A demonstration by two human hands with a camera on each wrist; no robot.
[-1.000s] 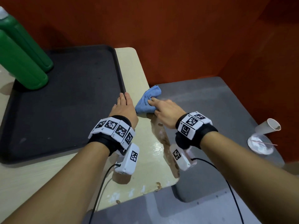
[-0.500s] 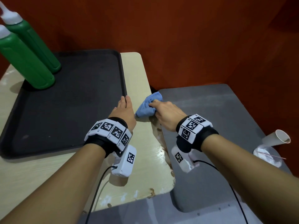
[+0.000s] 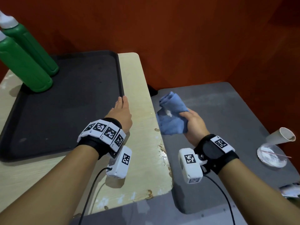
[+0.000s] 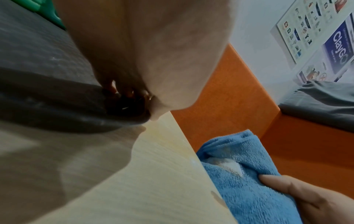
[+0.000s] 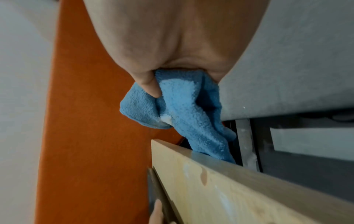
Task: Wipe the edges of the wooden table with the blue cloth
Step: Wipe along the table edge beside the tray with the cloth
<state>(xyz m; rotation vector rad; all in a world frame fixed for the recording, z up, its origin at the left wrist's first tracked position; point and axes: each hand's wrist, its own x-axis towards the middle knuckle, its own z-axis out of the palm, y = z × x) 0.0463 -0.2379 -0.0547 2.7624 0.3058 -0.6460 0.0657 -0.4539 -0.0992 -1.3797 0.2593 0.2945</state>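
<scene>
Apparently we are mid-wipe on the right edge of the wooden table (image 3: 142, 111): our right hand (image 3: 194, 123) clutches the bunched blue cloth (image 3: 172, 117) just beside that edge, seemingly lifted off it. Next we press it back on and drag nearward, while our left hand (image 3: 121, 114) rests flat against the black tray (image 3: 65, 103), fingers straight.

Dim head view w/ edge distortion; blurry, brighter wrist views.
</scene>
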